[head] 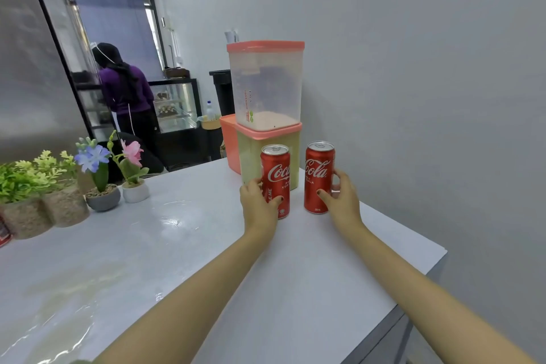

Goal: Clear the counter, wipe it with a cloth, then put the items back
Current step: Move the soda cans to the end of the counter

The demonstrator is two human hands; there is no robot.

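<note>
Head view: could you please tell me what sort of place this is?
Probably a café or bakery: a glass display case holding pastries, stacked food containers, cola cans on the counter.

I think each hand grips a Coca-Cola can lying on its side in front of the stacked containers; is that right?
No: in the head view the left Coca-Cola can in the left hand and the right Coca-Cola can in the right hand stand upright.

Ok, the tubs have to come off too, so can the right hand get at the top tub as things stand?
Probably not yet: the right hand grips the right can, so it is occupied. With that can put aside, the top tub looks free to reach; nothing stands on it.
</note>
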